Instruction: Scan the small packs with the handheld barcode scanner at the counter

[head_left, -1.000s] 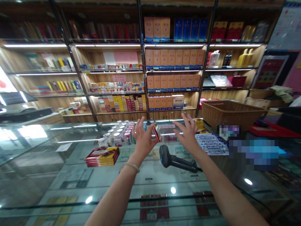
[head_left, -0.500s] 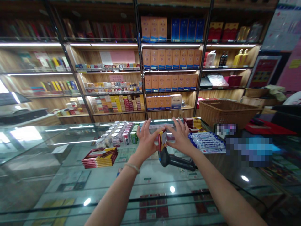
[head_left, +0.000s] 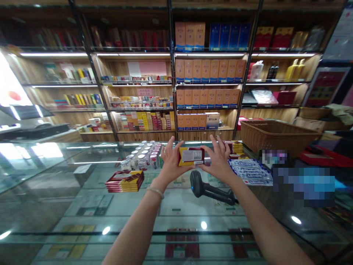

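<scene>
Between my two hands a red and yellow chocolate bar (head_left: 191, 156) is held up, its back with a pale label and barcode facing me. My left hand (head_left: 171, 160) pinches its left end, and my right hand (head_left: 217, 160) pinches its right end. Just below the bar, a black barcode scanner (head_left: 211, 189) lies on the glass counter (head_left: 165, 200). To the left of my left hand sits a stack of similar bars (head_left: 125, 181). Past my right hand are another stack of bars (head_left: 236, 148) and blue and white packets (head_left: 250, 171).
Several small bottles (head_left: 142, 160) stand in rows behind the left stack. A wicker basket (head_left: 278, 138) is at the right, near a blurred-out screen area. Shelves with orange boxes (head_left: 205, 70) line the wall behind the counter.
The bar has turned from nearly edge-on to showing its wide labelled back, and my hands have moved apart to its ends. The view has shifted slightly left.
</scene>
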A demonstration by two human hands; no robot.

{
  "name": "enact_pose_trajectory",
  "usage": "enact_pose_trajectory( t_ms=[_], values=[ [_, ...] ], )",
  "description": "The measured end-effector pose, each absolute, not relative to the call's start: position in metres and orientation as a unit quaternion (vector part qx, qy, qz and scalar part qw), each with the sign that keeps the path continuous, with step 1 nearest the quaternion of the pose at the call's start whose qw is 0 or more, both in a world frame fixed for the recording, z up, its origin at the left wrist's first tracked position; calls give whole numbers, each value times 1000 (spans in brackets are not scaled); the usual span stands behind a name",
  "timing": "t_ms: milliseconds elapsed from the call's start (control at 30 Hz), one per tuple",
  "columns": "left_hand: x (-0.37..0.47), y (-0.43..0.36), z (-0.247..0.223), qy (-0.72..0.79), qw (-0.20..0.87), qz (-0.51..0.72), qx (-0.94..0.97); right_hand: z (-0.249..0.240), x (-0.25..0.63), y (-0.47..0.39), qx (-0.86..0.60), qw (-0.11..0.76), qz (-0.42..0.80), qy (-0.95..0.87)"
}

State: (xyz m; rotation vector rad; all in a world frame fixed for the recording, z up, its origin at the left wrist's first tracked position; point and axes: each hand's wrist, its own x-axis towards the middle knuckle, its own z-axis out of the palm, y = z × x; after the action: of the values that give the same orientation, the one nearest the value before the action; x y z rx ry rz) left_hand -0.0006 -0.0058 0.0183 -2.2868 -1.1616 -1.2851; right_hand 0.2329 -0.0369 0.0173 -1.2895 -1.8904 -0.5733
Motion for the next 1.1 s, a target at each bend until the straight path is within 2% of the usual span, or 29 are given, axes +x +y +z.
enact_pose_trajectory(
  t_ms=[133,433,833,967,1100],
  values=[
    [-11,4,20,-417,163,-463,-765,21,230,-34,-515,380,-237,-731],
    [-13,-16,37,-448,235,-351,-788,25,225,-36,-519,345,-246,-742],
    [-18,-15,41,-454,242,-339,-788,34,220,-41,-532,298,-226,-760],
    [-22,-11,39,-459,244,-355,-777,16,219,-55,-565,291,-183,-750],
    [-24,-8,37,-464,237,-369,-770,-21,223,-81,-582,218,-95,-778]
  ],
)
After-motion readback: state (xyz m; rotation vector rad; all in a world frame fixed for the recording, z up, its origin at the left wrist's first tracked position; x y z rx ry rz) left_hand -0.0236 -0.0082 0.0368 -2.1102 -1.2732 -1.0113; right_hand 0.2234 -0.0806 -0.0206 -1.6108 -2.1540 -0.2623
